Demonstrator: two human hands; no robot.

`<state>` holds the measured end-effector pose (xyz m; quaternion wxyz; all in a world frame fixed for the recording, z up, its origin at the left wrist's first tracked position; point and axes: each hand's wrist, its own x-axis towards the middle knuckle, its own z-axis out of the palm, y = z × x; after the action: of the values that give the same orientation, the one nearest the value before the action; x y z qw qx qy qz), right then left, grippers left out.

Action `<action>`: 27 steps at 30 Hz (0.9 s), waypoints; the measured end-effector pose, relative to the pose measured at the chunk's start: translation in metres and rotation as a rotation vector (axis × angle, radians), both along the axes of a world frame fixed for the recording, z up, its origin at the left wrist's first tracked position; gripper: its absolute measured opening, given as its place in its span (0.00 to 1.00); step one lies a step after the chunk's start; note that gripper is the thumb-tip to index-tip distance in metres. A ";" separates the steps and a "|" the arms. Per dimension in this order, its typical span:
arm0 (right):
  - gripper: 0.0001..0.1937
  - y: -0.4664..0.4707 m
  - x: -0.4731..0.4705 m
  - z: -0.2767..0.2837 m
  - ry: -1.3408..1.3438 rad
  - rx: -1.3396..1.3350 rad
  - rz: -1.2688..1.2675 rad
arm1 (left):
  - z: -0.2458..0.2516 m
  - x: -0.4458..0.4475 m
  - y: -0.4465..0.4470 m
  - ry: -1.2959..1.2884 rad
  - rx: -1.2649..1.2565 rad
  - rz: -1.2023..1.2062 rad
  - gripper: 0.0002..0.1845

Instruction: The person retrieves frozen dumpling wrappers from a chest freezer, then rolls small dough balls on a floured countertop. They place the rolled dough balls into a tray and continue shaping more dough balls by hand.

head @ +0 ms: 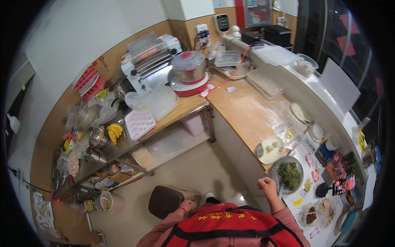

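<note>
My right hand (266,184) is half curled in the air beside the metal bowl of chopped greens (289,175); whether it holds anything cannot be told. My left hand (187,205) hangs low by my apron, next to the brown seat of a stool (165,201), its fingers mostly hidden. Beyond the bowl, an oval plate (276,151) with small pale pieces lies at the corner of the floured wooden board (240,106). A pale dish (300,112) stands further back by the low wall.
At the back stand a dough sheeter (151,66) and a red-based appliance with a clear lid (188,74). Bananas (114,133), steel bowls and an egg-tray-like container (139,124) crowd the left counter. A waste bin (108,202) stands on the floor, lower left.
</note>
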<state>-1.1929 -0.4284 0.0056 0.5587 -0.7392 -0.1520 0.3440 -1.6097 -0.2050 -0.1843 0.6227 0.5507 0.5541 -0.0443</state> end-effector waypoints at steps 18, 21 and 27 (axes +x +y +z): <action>0.11 0.245 0.063 -0.018 0.056 -0.029 0.166 | 0.057 -0.004 0.262 -0.185 0.232 0.657 0.11; 0.09 0.287 0.067 -0.020 -0.032 -0.122 0.322 | 0.084 -0.019 0.311 -0.151 0.275 0.761 0.12; 0.11 0.346 0.058 -0.001 -0.256 -0.198 0.507 | 0.097 -0.073 0.413 -0.098 0.456 0.806 0.15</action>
<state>-1.1344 -0.0824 0.0045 0.3565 -0.7659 -0.3665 0.3899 -1.6831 0.2084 -0.0873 0.4785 0.4157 0.6896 0.3503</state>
